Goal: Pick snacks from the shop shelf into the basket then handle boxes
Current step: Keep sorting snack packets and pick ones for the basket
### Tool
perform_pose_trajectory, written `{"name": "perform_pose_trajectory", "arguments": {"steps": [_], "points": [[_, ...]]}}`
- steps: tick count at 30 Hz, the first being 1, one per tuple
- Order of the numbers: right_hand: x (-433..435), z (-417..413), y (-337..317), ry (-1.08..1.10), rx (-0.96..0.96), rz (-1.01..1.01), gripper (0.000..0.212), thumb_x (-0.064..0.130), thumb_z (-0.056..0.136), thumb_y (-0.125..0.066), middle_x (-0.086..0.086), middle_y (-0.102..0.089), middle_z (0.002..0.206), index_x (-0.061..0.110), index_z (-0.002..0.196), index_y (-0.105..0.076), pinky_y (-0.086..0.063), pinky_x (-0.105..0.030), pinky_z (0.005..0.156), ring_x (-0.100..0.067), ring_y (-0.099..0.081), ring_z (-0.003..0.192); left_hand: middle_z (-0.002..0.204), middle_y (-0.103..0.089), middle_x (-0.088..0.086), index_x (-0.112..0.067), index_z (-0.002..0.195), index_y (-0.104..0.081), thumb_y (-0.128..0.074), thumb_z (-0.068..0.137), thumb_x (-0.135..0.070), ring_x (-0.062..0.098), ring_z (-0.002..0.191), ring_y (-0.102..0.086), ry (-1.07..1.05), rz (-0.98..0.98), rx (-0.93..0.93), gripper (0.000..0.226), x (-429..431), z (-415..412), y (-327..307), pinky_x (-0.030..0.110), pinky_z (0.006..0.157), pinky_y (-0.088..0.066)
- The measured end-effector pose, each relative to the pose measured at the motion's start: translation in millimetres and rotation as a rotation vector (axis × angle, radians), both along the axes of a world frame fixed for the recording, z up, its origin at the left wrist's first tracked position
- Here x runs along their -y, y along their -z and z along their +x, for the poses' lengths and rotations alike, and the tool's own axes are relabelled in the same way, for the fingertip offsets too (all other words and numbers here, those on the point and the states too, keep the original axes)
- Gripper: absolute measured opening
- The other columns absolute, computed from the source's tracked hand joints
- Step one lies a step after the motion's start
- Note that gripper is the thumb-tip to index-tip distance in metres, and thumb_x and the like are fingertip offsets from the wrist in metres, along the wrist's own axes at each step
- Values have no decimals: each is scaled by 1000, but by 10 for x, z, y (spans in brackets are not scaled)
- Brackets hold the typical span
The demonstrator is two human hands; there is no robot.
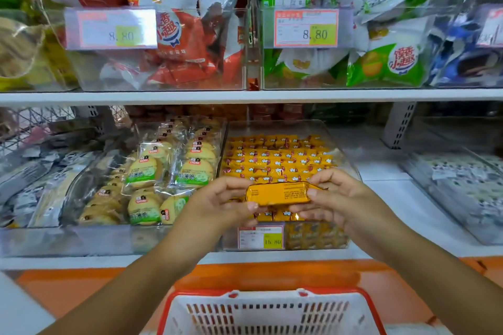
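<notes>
A small orange snack packet (280, 193), printed side up, is held level in front of the lower shelf. My left hand (217, 202) pinches its left end and my right hand (334, 196) pinches its right end. Behind the packet is a clear bin (340, 144) filled with rows of the same orange packets (277, 158). Directly below my forearms, at the bottom of the view, is the red-rimmed white basket (272, 313); the part of its inside that shows holds nothing.
A clear bin of green-labelled biscuit packs (163, 171) sits left of the orange packets. The upper shelf holds bins of red bags (179, 35) and green bags (381, 62) with 8.80 price tags. A bin of white-wrapped snacks (462, 179) is at right.
</notes>
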State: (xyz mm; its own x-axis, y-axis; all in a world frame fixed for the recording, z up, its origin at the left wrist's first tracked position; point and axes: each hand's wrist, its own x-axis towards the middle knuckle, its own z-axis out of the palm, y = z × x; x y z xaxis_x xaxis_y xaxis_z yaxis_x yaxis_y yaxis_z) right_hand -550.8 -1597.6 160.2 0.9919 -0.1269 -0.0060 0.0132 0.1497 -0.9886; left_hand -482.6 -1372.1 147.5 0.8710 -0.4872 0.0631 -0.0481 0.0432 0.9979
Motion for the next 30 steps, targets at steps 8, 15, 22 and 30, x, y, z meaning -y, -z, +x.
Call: {"name": "perform_pose_trajectory", "arguments": {"steps": [8, 15, 22, 30], "points": [[79, 111, 38, -100, -11, 71, 47, 21, 70, -72, -20, -72, 110, 4, 111, -58, -60, -29, 75, -37, -72, 99, 107, -75, 11, -15, 118, -65, -63, 77, -15, 27, 99, -73, 39, -114, -91, 42, -36, 100, -22, 31, 76, -61], [60, 130, 79, -46, 9, 6, 38, 22, 71, -70, -17, -74, 95, 3, 104, -62, -61, -34, 77, -37, -73, 95, 99, -77, 8, -21, 115, -66, -58, 83, -24, 24, 92, -75, -66, -91, -55, 33, 10, 143, 11, 24, 62, -60], [55, 121, 109, 89, 55, -92, 54, 50, 57, -86, -11, -76, 98, 11, 89, -67, -56, -44, 89, -31, -74, 92, 96, -75, 3, -24, 117, -67, -51, 99, -15, 13, 93, -72, -123, 68, 161, 26, 65, 52, 70, 27, 80, -58], [8, 56, 94, 90, 110, -87, 14, 15, 82, -66, -7, -74, 100, 8, 93, -63, -59, -31, 69, -37, -74, 82, 86, -74, 7, -15, 97, -67, -61, 89, -18, 19, 68, -71, -204, -29, 124, 10, 80, -6, -16, 25, 58, -58]]}}
